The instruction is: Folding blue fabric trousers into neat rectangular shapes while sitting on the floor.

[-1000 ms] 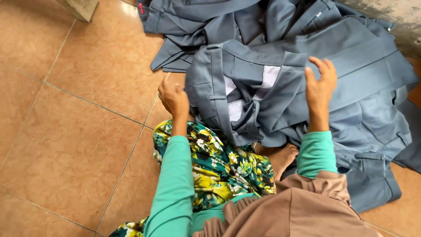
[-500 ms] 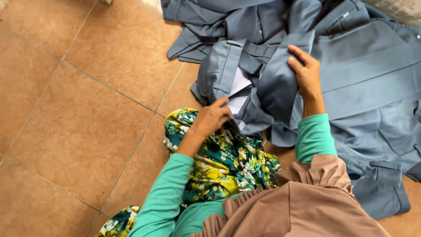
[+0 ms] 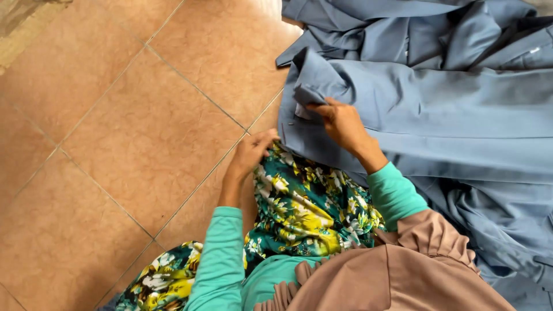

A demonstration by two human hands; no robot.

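Blue-grey garment (image 3: 438, 109): soft, light, limp cloth, spread on tiled floor (image 3: 127, 132). Folded corner is pinched in right hand (image 3: 343, 121) grip; lower hem is gripped by left hand (image 3: 253, 151).

Teal long sleeves (image 3: 222, 259), ribbed cuffs; floral green-yellow skirt (image 3: 305, 207); tan pleated headscarf (image 3: 391, 270) near bottom right.

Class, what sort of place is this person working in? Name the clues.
Probably a home or small garment workshop floor: terracotta floor tiles, a heap of blue-grey garments, handled by hand.
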